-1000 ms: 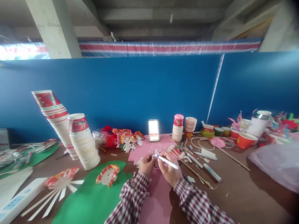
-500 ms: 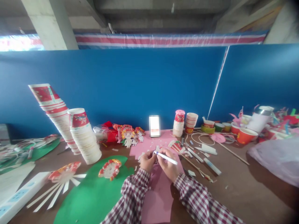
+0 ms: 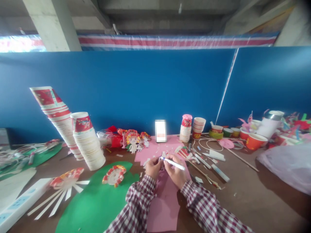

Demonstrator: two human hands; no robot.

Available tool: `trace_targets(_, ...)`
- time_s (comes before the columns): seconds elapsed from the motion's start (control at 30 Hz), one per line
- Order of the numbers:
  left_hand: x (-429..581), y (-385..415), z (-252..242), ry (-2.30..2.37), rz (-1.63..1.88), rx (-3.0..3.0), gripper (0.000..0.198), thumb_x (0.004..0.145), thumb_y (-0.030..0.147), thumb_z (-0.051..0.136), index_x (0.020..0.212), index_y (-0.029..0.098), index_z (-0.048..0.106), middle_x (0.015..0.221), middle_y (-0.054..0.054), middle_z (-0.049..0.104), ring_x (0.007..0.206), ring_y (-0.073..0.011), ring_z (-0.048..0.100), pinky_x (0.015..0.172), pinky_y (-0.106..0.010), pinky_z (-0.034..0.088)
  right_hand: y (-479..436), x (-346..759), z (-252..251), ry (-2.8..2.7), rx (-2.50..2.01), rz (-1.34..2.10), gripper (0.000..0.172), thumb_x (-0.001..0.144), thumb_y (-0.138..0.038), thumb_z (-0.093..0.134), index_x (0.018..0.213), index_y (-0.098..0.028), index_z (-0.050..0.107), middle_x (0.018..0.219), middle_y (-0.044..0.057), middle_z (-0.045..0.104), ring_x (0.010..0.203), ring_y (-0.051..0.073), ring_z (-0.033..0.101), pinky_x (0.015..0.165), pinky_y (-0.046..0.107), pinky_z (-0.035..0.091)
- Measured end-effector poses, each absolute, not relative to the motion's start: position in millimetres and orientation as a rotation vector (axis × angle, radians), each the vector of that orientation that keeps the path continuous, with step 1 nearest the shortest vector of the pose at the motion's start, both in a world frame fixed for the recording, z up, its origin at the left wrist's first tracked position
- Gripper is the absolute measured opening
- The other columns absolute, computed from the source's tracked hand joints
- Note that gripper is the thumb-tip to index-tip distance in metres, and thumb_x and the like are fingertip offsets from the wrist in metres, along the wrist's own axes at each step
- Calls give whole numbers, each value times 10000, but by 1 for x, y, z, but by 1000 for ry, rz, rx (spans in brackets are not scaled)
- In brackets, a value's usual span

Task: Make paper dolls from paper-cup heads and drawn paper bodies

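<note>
My right hand [image 3: 175, 170] is closed around a white marker pen [image 3: 173, 163], its dark tip pointing left toward my other hand. My left hand [image 3: 154, 167] has its fingers pinched together right by that tip; whatever small piece they hold is too hidden to name. Both hands rest over pink paper [image 3: 162, 213] in the middle of the table. Just beyond them a small pale paper cutout [image 3: 163, 154] lies on the pink sheet. Further back left stand paper figures with yellow and red hair [image 3: 132, 142].
Tall stacks of paper cups [image 3: 88, 145] stand at the left, near green paper [image 3: 97, 207] and a power strip [image 3: 19, 204]. Pens, sticks and scraps [image 3: 204, 161] litter the right side, with an orange paper bowl [image 3: 256, 141] behind. A blue partition [image 3: 155, 87] closes off the back.
Hardly anything differs. My hands and the marker keep almost the same position, and the view has shifted very slightly.
</note>
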State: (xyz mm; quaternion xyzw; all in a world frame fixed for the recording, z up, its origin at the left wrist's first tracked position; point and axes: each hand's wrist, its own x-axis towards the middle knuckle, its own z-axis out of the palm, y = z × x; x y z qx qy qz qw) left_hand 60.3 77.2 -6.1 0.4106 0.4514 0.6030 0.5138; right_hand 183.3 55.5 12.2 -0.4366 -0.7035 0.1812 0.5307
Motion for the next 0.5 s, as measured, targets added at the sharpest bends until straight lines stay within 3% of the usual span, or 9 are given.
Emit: trace_targets(0.5,60,78,-6,1065,1455,1015,298,546,359,781,697,116,699,479,43,516,458,-65,412,447,-181,316,54,182,16,-1661,-1038,452,113,872,-296,510,832,-197,548,763,47,648,691,172,626,567,237,499)
